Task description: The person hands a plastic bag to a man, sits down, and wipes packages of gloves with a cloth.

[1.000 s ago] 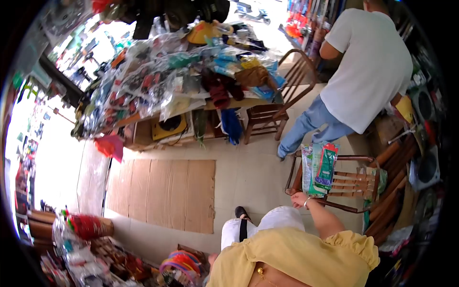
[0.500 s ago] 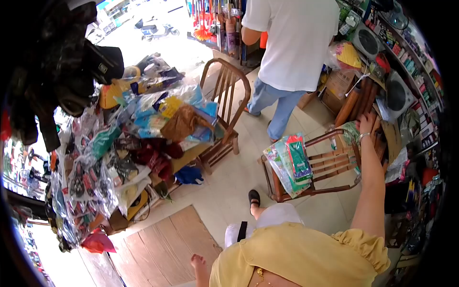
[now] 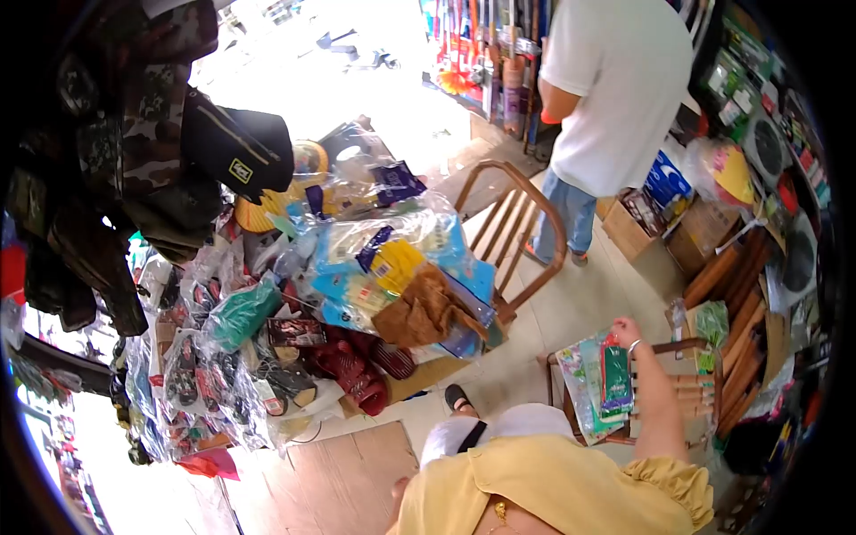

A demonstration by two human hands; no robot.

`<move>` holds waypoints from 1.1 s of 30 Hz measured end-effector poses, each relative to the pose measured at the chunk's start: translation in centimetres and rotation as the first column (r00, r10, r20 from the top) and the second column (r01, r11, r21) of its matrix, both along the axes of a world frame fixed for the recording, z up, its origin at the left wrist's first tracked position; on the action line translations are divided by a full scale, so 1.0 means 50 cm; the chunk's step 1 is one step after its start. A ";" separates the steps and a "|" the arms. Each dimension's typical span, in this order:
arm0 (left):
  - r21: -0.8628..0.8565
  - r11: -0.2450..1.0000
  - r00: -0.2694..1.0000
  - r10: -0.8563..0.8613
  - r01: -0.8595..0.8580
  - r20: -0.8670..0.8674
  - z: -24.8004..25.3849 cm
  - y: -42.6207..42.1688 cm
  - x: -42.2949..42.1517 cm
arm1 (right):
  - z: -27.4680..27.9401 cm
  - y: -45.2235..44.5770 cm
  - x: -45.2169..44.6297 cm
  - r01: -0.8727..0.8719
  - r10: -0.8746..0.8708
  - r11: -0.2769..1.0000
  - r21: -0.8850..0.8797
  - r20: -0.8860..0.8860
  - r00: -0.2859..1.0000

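Shop floor: pale tiles [image 3: 504, 374] run across the middle, and a flattened cardboard sheet [image 3: 334, 468] lies at the lower centre-left, perhaps to spare the tiles.
Upper left: dark goods [image 3: 236, 147] hang over the heap, probably to free the surface beneath.
Heaped stock: clear-wrapped packs crowd the centre-left, with a brown cloth [image 3: 426, 310] draped on top and dark red footwear [image 3: 361, 374] at the near edge; the wrapping likely keeps dust off.
Upper right: a person in a white shirt [image 3: 615, 98] stands with their back to me, well apart from my hands.
Lower-right chair: its slatted frame [image 3: 718, 392] serves as a handy shelf, I'd say.
Green packet: here it is [image 3: 616, 379], lying over paler patterned packets [image 3: 580, 379] at the chair's left end, flat and so probably steady.
My right hand: it [image 3: 626, 332] is at the packet's upper end, fingers bent; whether they grip, I can't tell.
My left hand: only partly visible [image 3: 399, 490] at bottom centre, beside my yellow top [image 3: 535, 477]; open or closed, I can't tell.
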State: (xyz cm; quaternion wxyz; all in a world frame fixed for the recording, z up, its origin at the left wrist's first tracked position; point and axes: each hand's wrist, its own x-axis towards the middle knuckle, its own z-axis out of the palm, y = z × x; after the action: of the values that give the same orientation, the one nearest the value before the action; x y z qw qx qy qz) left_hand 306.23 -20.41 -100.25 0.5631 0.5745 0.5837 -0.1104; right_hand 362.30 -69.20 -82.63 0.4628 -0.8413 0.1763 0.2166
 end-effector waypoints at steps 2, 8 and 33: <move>-0.184 0.937 0.951 0.307 -0.296 0.033 0.053 0.077 0.032 | -0.087 0.053 0.056 -0.293 0.320 0.936 -0.195 0.129 0.939; -0.012 0.872 0.870 0.489 -0.489 0.066 0.236 0.219 0.285 | -0.053 0.220 0.233 -0.180 0.176 0.983 -0.014 0.313 0.933; 0.212 0.915 0.928 0.366 -0.344 -0.075 0.197 -0.465 0.446 | 0.094 0.377 0.528 -0.078 0.267 0.720 0.689 -0.172 0.948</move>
State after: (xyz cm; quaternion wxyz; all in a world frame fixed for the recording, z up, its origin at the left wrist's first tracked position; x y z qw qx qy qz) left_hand 328.55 -43.67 -90.38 0.4807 0.5042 0.7172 0.0194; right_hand 388.71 -50.35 -77.91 0.6862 -0.5931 0.0650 0.4160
